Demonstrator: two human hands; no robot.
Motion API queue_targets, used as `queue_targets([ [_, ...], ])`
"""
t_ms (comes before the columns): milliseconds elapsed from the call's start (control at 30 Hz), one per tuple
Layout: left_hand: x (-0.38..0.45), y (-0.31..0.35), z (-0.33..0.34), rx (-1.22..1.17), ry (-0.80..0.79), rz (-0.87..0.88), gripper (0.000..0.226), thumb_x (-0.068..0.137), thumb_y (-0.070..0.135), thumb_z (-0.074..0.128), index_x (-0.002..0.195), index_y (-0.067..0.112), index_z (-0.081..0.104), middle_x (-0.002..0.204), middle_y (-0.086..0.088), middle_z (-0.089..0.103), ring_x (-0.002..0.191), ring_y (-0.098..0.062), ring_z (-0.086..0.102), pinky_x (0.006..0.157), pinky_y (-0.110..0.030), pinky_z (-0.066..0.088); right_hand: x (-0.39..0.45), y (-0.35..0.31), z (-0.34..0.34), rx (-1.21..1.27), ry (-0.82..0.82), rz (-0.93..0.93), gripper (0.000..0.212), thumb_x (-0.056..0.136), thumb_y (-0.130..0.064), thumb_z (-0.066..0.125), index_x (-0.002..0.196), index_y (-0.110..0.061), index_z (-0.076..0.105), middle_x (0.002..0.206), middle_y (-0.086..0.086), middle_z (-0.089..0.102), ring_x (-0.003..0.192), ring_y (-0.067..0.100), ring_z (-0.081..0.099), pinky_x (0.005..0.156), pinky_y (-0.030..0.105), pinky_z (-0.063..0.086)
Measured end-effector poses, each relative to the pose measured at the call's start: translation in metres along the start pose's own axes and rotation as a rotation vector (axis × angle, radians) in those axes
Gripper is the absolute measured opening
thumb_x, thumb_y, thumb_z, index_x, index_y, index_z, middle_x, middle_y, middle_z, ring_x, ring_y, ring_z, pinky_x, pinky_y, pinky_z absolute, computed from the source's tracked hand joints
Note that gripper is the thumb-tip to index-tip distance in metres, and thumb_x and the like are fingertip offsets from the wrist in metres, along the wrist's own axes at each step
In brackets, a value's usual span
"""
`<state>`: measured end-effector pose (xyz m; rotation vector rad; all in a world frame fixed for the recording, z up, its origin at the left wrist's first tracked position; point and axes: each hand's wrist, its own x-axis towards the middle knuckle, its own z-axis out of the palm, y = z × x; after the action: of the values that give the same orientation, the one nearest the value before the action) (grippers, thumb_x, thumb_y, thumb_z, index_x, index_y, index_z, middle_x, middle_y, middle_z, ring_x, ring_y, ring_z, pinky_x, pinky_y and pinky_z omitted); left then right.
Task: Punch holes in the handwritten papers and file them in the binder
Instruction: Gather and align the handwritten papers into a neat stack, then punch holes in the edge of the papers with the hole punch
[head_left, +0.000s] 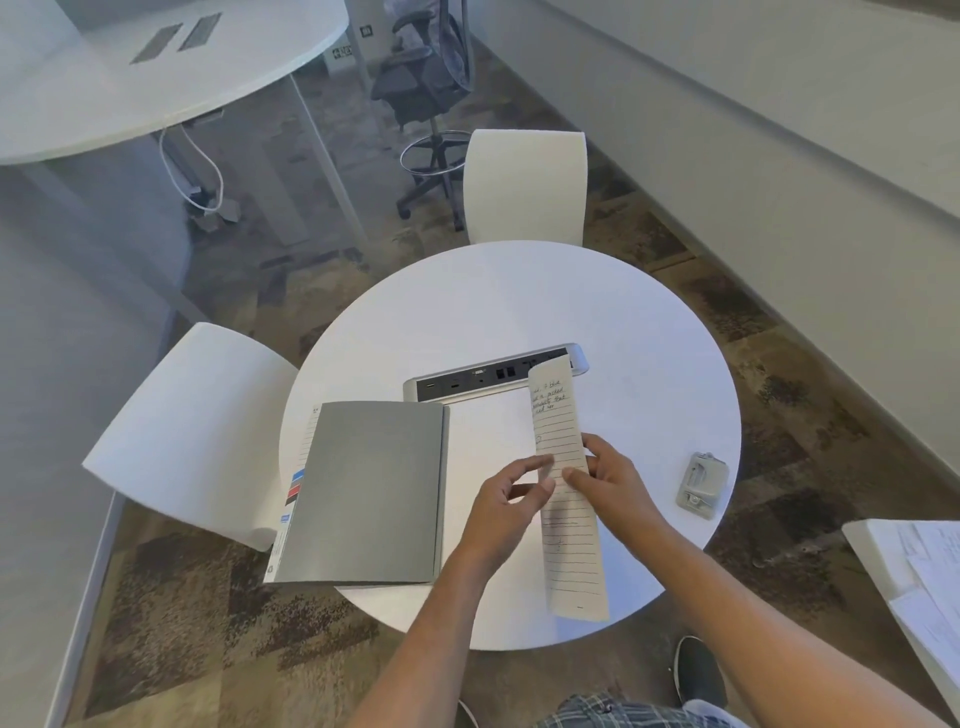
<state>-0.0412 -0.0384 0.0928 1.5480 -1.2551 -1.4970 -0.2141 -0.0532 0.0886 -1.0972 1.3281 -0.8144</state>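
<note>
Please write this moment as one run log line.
left hand: touching paper | right hand: holding paper | binder: open | punch: untouched

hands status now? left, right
Left hand: pinching the left edge of the folded, lined handwritten paper.
Right hand: gripping the same paper's right edge, thumb on top.

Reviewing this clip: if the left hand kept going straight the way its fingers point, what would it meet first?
The left hand points right, toward the folded handwritten paper, and its fingertips already appear to touch the paper's left edge. So the paper comes first, with the right hand just behind it, though depth is hard to judge.
</note>
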Motion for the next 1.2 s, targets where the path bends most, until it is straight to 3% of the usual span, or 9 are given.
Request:
queue_targets([
  [233, 0.001, 0.000, -0.001, -0.138, 0.003, -0.041, 0.041, 0.090, 0.042, 0.077, 0.126, 0.029, 0.064, 0.131, 0.009, 0.070, 0.107, -0.011, 0.073, 0.078, -0.029, 0.060, -0.001, 0.003, 0.005, -0.136, -0.048, -0.039, 0.033, 0.103, -0.030, 0.063, 0.134, -0.041, 0.059, 0.099, -0.008, 0.081, 0.090, 0.016, 0.078, 0.086, 0.050, 0.063],
  [367, 0.001, -0.001, -0.008, -0.122, -0.048, -0.030, 0.059, 0.081, 0.053, 0.080, 0.133, 0.034, 0.059, 0.127, 0.008, 0.073, 0.117, -0.014, 0.069, 0.096, -0.035, 0.054, -0.008, -0.001, 0.012, -0.071, -0.114, -0.035, 0.042, 0.103, -0.064, 0.044, 0.133, -0.047, 0.065, 0.119, -0.016, 0.075, 0.087, 0.016, 0.079, 0.076, 0.036, 0.058],
  [433, 0.004, -0.006, -0.012, -0.057, -0.048, -0.031, 0.050, 0.084, 0.049, 0.077, 0.130, 0.036, 0.062, 0.125, 0.010, 0.073, 0.119, -0.015, 0.067, 0.101, -0.037, 0.052, -0.007, 0.000, 0.012, -0.102, -0.141, -0.018, 0.043, 0.105, -0.063, 0.041, 0.131, -0.043, 0.070, 0.122, -0.018, 0.074, 0.089, 0.013, 0.079, 0.076, 0.030, 0.054],
  [567, 0.014, -0.024, -0.018, -0.044, 0.010, -0.130, 0.029, 0.099, 0.020, 0.058, 0.121, 0.035, 0.069, 0.116, 0.002, 0.077, 0.109, -0.028, 0.073, 0.098, -0.052, 0.058, 0.005, 0.017, 0.008, -0.250, -0.161, -0.007, 0.032, 0.101, -0.041, 0.066, 0.132, -0.037, 0.069, 0.124, -0.023, 0.070, 0.088, 0.002, 0.077, 0.082, 0.029, 0.057],
  [767, 0.020, -0.065, -0.020, -0.209, 0.123, -0.337, 0.032, 0.101, 0.000, 0.055, 0.123, 0.018, 0.069, 0.117, -0.007, 0.078, 0.109, -0.032, 0.073, 0.097, -0.053, 0.058, 0.026, 0.066, -0.033, -0.354, 0.268, 0.086, 0.013, 0.097, -0.024, 0.069, 0.107, -0.032, 0.073, 0.105, -0.007, 0.078, 0.080, 0.010, 0.074, 0.079, 0.033, 0.059],
  [867, 0.022, -0.085, -0.017, -0.239, 0.184, -0.400, 0.030, 0.101, -0.001, 0.056, 0.119, 0.018, 0.070, 0.114, -0.007, 0.077, 0.106, -0.030, 0.072, 0.092, -0.048, 0.060, 0.030, 0.095, -0.069, -0.534, 0.559, 0.149, 0.025, 0.096, -0.023, 0.071, 0.120, -0.022, 0.068, 0.122, 0.002, 0.068, 0.098, 0.018, 0.068, 0.085, 0.036, 0.055],
  [933, 0.023, -0.094, -0.013, -0.219, 0.209, -0.412, 0.029, 0.100, -0.003, 0.055, 0.112, 0.020, 0.069, 0.112, -0.005, 0.076, 0.101, -0.026, 0.072, 0.082, -0.038, 0.059, 0.031, 0.111, -0.089, -0.596, 0.704, 0.222, 0.043, 0.092, -0.025, 0.076, 0.131, -0.014, 0.063, 0.132, 0.014, 0.058, 0.114, 0.032, 0.063, 0.095, 0.047, 0.057],
  [1067, 0.026, -0.102, -0.006, -0.116, 0.243, -0.396, 0.030, 0.098, -0.004, 0.054, 0.099, 0.024, 0.065, 0.107, -0.001, 0.072, 0.099, -0.022, 0.068, 0.077, -0.032, 0.055, 0.036, 0.125, -0.111, -0.526, 0.775, 0.437, 0.061, 0.091, -0.030, 0.076, 0.140, -0.006, 0.048, 0.137, 0.020, 0.048, 0.120, 0.039, 0.056, 0.096, 0.053, 0.055],
  [1200, 0.033, -0.107, -0.005, -0.003, 0.254, -0.371, 0.027, 0.095, -0.001, 0.055, 0.096, 0.024, 0.065, 0.106, -0.001, 0.073, 0.100, -0.023, 0.070, 0.086, -0.038, 0.058, 0.042, 0.128, -0.117, -0.435, 0.779, 0.489, 0.046, 0.098, -0.029, 0.070, 0.135, -0.008, 0.054, 0.133, 0.017, 0.061, 0.113, 0.035, 0.067, 0.088, 0.046, 0.058],
])
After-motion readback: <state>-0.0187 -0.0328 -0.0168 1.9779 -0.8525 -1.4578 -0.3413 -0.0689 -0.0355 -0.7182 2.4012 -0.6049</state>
